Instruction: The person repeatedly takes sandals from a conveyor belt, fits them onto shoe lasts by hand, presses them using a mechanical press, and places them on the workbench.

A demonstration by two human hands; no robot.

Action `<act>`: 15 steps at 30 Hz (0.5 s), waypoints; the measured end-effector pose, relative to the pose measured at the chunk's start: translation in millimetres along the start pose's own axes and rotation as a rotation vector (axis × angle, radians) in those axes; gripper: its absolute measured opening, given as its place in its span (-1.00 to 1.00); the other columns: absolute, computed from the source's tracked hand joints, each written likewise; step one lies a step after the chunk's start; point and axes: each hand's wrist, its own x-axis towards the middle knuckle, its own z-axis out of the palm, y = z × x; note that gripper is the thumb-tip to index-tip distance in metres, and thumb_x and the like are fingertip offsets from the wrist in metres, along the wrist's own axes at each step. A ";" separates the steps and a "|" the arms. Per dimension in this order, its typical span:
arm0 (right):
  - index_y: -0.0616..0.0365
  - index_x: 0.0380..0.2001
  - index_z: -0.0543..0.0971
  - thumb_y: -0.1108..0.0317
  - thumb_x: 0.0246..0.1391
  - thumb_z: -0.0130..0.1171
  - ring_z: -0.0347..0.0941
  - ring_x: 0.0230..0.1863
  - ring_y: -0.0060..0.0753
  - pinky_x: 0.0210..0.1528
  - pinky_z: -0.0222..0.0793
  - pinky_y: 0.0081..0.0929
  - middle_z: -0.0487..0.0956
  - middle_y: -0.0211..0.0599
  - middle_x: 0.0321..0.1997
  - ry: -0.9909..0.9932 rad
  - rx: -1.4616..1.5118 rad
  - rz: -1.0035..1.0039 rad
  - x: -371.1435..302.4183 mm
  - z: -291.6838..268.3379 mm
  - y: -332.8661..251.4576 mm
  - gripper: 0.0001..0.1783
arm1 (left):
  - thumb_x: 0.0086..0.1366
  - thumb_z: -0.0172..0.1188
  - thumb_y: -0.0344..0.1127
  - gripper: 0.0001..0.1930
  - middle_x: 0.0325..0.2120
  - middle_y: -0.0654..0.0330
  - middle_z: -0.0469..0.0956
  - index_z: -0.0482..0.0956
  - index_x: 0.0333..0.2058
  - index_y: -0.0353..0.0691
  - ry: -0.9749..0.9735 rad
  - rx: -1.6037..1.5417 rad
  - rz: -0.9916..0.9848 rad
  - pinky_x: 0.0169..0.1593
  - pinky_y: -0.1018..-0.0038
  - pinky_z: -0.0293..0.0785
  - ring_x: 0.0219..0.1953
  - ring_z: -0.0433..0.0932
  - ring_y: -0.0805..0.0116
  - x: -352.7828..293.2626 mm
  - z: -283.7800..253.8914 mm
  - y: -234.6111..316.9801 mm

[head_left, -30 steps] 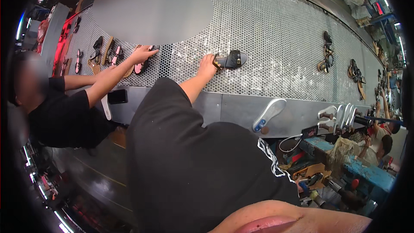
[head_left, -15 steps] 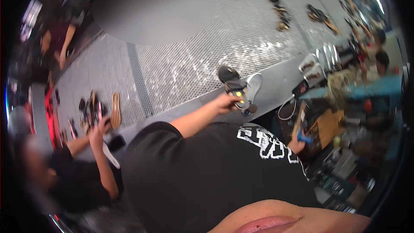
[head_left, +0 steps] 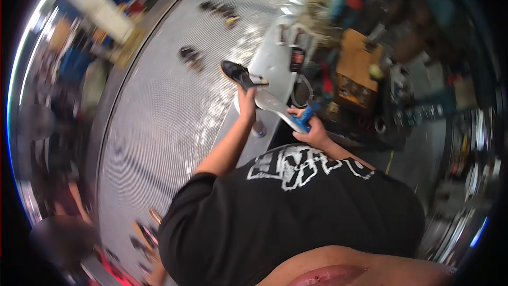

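My left hand (head_left: 247, 101) is closed around the rear part of a black sandal (head_left: 234, 72), whose toe points away over the mesh belt. The right hand (head_left: 316, 133) grips a blue-handled tool (head_left: 304, 117); its working end cannot be made out. Between the two hands lies a pale, silvery sole-shaped piece (head_left: 275, 107), wide near the sandal and narrowing toward the blue tool. Whether the right fingers also hold this piece, I cannot tell.
Several blurred sandals (head_left: 191, 57) sit on the grey mesh belt (head_left: 159, 100). Along its edge runs a metal ledge (head_left: 270, 61) with a small round container (head_left: 258, 128) and a dark device (head_left: 297, 59) on a white cable. A brown box (head_left: 360, 63) stands to the right.
The view has swung to the right. My right hand has come up with the blue tool from beside the ledge to near the sandal. The left hand still holds the sandal, now turned differently.
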 end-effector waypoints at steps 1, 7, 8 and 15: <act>0.09 -0.13 0.28 0.51 -0.23 0.29 0.18 0.26 -0.22 0.28 -0.02 -0.27 0.36 -0.13 0.17 0.099 -0.032 -0.008 0.3 -7.3 8.8 -0.45 | 0.21 0.04 -0.28 -0.55 -0.25 0.11 0.46 0.23 0.06 -0.23 -0.069 -0.071 -0.074 -0.21 0.44 0.44 -0.26 0.47 0.36 -15.3 34.8 -3.4; 0.18 -0.10 0.38 0.39 -0.32 0.39 0.36 0.02 -0.17 0.06 0.26 -0.31 0.41 -0.13 -0.05 0.748 -0.278 0.086 -41.3 -64.6 73.5 -0.38 | 0.22 0.21 -0.30 -0.06 -0.26 0.17 0.42 -0.34 0.34 0.07 -0.789 0.562 -0.261 -0.20 0.54 0.43 -0.32 0.47 0.44 -73.7 146.6 -3.7; 0.18 -0.10 0.38 0.38 -0.33 0.40 0.38 0.00 -0.12 0.04 0.28 -0.28 0.42 -0.08 -0.06 0.858 -0.385 0.113 -45.6 -78.5 83.2 -0.37 | 0.21 0.22 -0.32 -0.09 -0.27 0.20 0.38 -0.26 0.34 0.03 -0.786 0.676 -0.052 -0.18 0.57 0.41 -0.32 0.45 0.46 -69.9 147.0 3.1; 0.38 -0.14 0.35 0.25 -0.33 0.41 0.35 -0.05 0.20 0.00 0.28 -0.13 0.41 0.16 -0.11 1.063 -0.837 0.388 -4.9 -192.3 164.0 -0.31 | 0.19 0.21 -0.41 -0.42 -0.39 0.34 0.44 0.27 0.19 -0.10 -0.778 0.663 -0.195 -0.14 0.58 0.39 -0.31 0.44 0.57 -69.1 101.0 -7.5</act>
